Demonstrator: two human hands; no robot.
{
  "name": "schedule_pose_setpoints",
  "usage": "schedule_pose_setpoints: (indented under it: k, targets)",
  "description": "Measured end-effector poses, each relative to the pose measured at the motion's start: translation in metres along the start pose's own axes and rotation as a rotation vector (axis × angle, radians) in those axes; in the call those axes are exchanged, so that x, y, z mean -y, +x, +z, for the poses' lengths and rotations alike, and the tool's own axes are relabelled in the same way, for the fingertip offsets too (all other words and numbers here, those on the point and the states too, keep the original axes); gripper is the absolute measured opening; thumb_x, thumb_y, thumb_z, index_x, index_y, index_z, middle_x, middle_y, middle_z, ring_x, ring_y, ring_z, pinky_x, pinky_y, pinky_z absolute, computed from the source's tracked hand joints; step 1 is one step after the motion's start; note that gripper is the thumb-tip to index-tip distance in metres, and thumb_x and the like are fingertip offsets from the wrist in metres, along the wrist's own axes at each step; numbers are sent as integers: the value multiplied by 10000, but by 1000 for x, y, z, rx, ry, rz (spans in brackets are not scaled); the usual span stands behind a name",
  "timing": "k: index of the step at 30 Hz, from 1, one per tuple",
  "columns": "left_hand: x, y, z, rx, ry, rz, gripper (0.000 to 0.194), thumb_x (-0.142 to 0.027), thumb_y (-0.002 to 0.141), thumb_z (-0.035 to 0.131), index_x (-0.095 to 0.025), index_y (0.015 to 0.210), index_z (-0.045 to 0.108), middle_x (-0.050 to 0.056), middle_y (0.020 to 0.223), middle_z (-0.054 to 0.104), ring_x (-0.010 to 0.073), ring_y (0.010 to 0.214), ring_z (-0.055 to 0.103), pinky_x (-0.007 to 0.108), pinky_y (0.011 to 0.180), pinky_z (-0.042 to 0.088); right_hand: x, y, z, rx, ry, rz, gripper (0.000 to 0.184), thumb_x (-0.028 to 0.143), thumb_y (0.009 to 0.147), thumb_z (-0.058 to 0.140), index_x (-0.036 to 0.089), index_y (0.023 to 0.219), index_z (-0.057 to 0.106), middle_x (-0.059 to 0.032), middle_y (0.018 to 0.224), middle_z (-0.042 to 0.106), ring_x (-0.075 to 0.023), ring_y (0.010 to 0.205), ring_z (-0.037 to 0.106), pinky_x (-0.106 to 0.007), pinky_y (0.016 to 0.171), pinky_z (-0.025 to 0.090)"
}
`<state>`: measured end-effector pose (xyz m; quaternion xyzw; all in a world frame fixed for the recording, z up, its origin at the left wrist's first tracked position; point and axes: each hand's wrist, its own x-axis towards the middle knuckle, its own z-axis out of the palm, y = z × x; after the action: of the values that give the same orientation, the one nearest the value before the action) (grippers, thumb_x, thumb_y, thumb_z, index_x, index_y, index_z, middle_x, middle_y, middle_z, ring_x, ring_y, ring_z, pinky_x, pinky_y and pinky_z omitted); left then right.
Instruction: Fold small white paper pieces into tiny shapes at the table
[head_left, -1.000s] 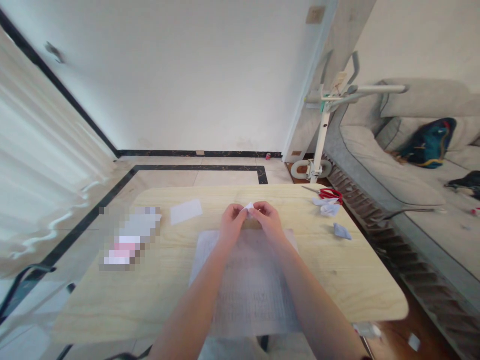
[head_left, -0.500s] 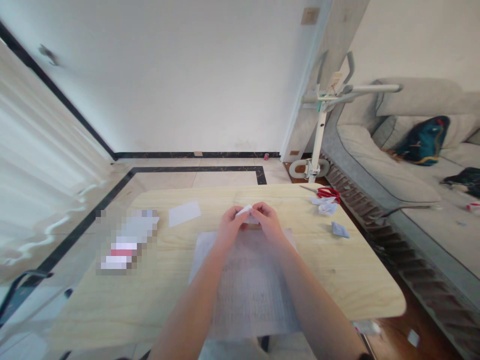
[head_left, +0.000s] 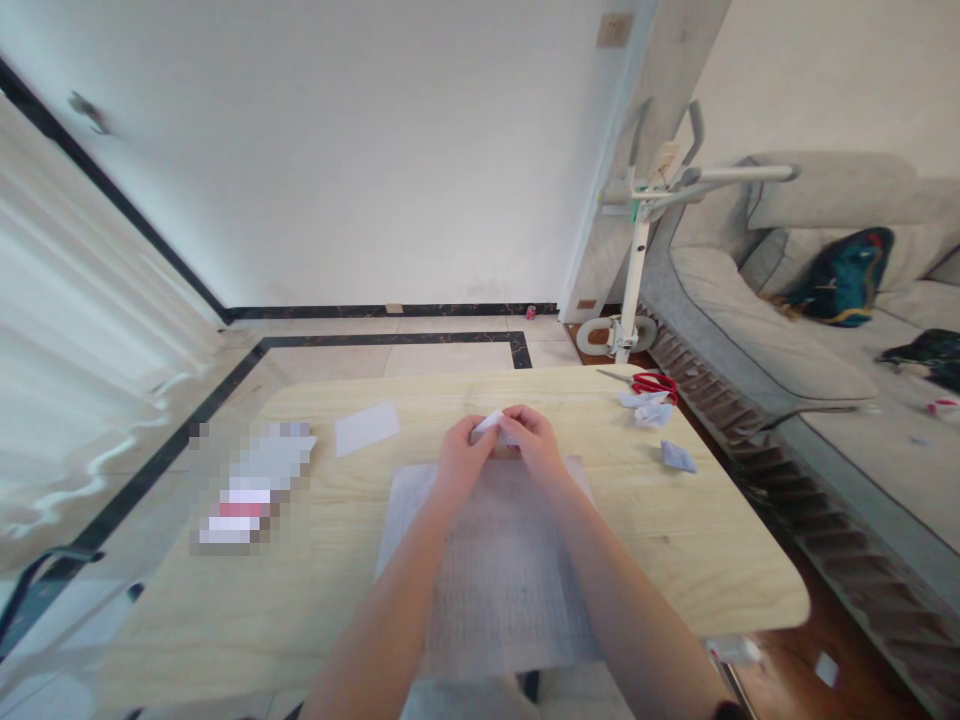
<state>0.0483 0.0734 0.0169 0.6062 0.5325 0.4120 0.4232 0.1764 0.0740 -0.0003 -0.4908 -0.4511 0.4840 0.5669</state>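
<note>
The left hand [head_left: 459, 450] and right hand [head_left: 535, 440] are pinching a folded white paper [head_left: 489, 423] over a pale wooden table [head_left: 705, 540].

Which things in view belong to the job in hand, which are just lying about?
Job in hand:
white paper, held by left hand and right hand
probably flat sheet, scissors

Lying about, apparently:
teal bag on sofa
white stand

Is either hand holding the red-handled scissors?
No: the left hand and right hand hold white paper; the scissors lie apart on the table.
</note>
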Motion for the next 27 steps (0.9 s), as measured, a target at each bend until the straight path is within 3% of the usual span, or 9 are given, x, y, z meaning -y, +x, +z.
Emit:
schedule_pose_setpoints:
  k: [11,16,22,27]
  targets:
    - [9,0,2,-74,117,116,240,-347,784,533,-153,850,658,25,706,635,149,659,550,242,603,389,-8,3,0,-46,-172,-209,102,288,735,592,190,736,620,0,672,587,-145,640,520,-269,610,401]
    - [7,0,2,-78,36,89,208,-335,753,562,-158,811,653,9,659,605,133,615,524,226,557,374,-6,2,-1,-31,-182,-166,141,317,733,604,199,806,629,32,586,504,-122,544,447,-249,516,346]
    - [8,2,0,41,-392,-115,317,-388,742,579,-132,915,649,65,817,663,149,671,584,236,568,428,-1,2,2,-72,26,-35,174,352,689,633,200,739,565,31,602,517,-118,528,464,-242,477,372]
    - [1,1,0,15,-252,-41,287,-344,723,601,-129,898,675,56,790,673,149,681,584,233,581,436,0,2,3,-79,83,-22,174,324,669,644,196,702,531,45,576,504,-102,509,457,-231,481,373]
